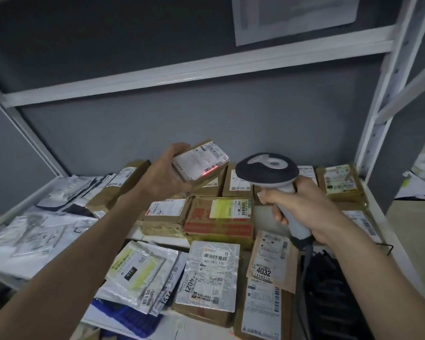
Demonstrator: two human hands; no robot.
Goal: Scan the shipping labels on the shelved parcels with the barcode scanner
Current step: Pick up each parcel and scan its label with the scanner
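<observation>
White metal shelf (pixel 368 192) w/ many labelled parcels. L hand (pixel 165 175) holds small brown box (pixel 201 160) aloft above shelf, fingers curled round its far edge. R hand (pixel 304 207) grips barcode scanner (pixel 268 173) handle, fingers wrapped tight. Red scan line on box's shipping label (pixel 199 161).

Tilted brown parcel (pixel 201 163), red-lit label (pixel 199 161)

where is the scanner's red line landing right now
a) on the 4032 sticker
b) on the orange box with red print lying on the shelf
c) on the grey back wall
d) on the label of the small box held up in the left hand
d: the red line lies across the lower edge of the label on the small box that the left hand holds up, facing the barcode scanner gripped by the right hand.
</observation>
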